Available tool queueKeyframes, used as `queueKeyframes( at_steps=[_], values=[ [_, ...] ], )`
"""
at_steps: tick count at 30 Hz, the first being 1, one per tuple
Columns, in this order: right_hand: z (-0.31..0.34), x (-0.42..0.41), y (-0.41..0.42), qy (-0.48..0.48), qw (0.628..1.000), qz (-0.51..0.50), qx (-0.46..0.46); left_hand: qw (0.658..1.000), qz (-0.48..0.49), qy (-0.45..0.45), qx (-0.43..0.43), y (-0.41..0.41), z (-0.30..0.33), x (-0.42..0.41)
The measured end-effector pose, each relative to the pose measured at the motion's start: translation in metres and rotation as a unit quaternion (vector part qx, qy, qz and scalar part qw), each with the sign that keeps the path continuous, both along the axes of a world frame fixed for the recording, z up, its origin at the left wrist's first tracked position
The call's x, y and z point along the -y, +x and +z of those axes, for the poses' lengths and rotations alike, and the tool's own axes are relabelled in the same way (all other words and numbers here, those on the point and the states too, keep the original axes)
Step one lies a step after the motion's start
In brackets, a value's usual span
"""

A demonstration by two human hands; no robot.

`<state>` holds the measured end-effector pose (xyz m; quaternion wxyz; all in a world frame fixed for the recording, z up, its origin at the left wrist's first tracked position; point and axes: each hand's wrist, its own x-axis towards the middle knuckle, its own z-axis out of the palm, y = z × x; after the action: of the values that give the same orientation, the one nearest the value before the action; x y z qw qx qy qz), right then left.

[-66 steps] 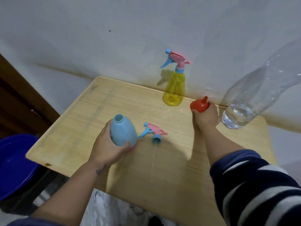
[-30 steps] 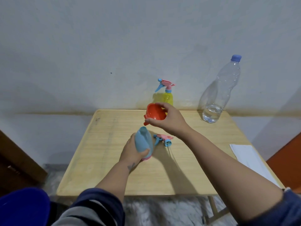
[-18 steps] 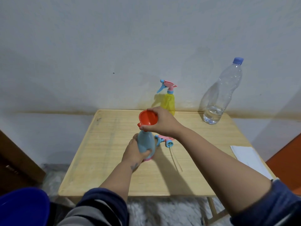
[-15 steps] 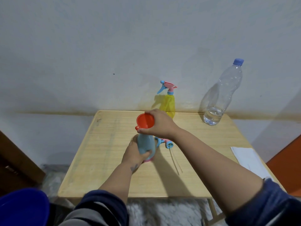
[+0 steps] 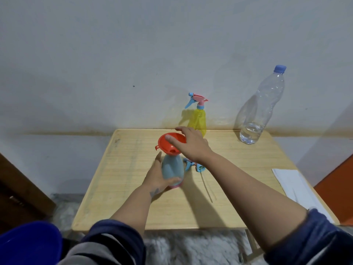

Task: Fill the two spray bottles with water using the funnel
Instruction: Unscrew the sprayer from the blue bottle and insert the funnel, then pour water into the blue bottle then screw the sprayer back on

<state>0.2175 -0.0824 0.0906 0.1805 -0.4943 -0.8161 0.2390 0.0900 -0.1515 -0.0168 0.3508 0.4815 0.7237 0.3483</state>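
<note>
Spray head (image 5: 193, 165) half behind right wrist

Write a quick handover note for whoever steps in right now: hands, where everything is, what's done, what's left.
Left hand holds the blue spray bottle upright on the table.
Right hand is open, fingers over the red funnel, which sits in the blue bottle's neck.
Its spray head lies on the table behind it.
Yellow spray bottle, head on, and the capped water bottle stand at the back.
Done: funnel placed. Left: uncap water, fill both bottles.
</note>
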Motion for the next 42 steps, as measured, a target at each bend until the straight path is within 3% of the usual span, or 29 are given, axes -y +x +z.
queueKeyframes(
  at_steps=[5,11,17,24,30,42],
  values=[
    [0.009,-0.011,0.026,-0.041,0.997,-0.041,-0.05,0.994,-0.025,-0.056,-0.09,-0.038,0.036,-0.003],
    [0.026,-0.032,0.071,-0.078,0.994,-0.075,0.018,0.978,-0.046,-0.024,-0.2,-0.065,0.102,-0.033],
    [0.044,-0.059,0.126,-0.078,0.988,-0.113,0.065,0.963,-0.109,0.024,-0.246,-0.011,0.15,-0.094],
    [0.058,-0.106,0.191,-0.08,0.982,-0.164,0.052,0.962,-0.171,0.04,-0.209,0.084,0.153,-0.159],
    [0.057,-0.162,0.246,-0.047,0.975,-0.218,0.023,0.972,-0.188,0.037,-0.14,0.167,0.119,-0.216],
    [-0.007,-0.254,0.254,-0.089,0.948,-0.185,-0.245,0.994,-0.059,0.074,0.049,0.265,0.036,-0.299]
  ],
)
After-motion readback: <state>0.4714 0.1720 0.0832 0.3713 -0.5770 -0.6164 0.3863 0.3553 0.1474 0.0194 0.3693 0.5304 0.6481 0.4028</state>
